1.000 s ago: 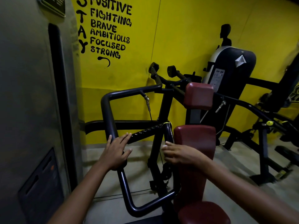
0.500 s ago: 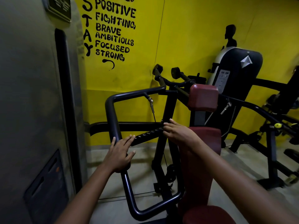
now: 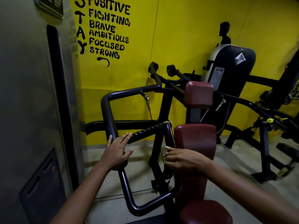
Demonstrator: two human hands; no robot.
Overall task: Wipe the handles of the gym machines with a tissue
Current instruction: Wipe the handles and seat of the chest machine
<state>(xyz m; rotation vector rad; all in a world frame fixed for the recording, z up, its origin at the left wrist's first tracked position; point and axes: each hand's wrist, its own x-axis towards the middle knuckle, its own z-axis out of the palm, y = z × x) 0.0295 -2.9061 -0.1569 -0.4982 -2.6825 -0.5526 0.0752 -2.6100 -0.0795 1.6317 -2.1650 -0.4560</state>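
1. The left hand [image 3: 115,151] lay flat, fingers straight, on the black loop handle [image 3: 111,125].
2. The right hand [image 3: 181,158], fingers loosely curled, reached the handle's inner upright beside the maroon pad [image 3: 195,143]; whether it held a tissue could not be told.
3. Beyond, another machine [image 3: 231,70] stood against the yellow wall [image 3: 186,29].

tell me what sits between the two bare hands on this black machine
In the head view, the black upright frame post and thin cable stand between the left hand and right hand.
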